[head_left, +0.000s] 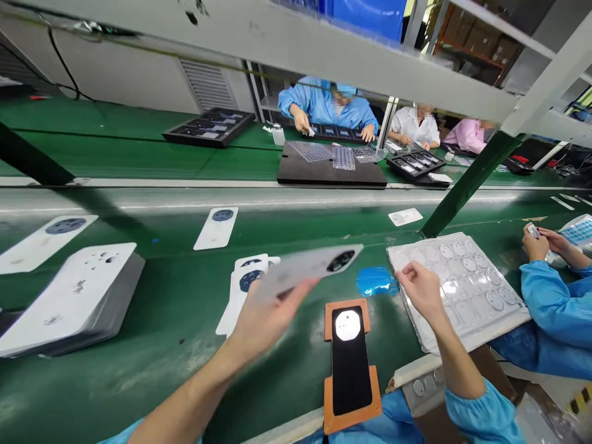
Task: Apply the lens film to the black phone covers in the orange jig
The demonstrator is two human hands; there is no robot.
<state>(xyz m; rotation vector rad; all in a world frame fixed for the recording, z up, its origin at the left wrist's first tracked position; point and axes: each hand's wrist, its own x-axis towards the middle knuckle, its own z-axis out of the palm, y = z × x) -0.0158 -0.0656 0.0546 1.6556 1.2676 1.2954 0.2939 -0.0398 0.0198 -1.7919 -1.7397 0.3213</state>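
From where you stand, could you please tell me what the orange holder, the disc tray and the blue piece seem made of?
Orange holder: probably matte plastic or board, showing little glare. Disc tray: likely clear, glossy plastic, given its transparency and bright reflections. Blue piece: perhaps glossy plastic film, catching highlights.

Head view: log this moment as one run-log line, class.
left hand: holds white panel | right hand: near blue film, at tray edge | orange fixture: black panel, white disc
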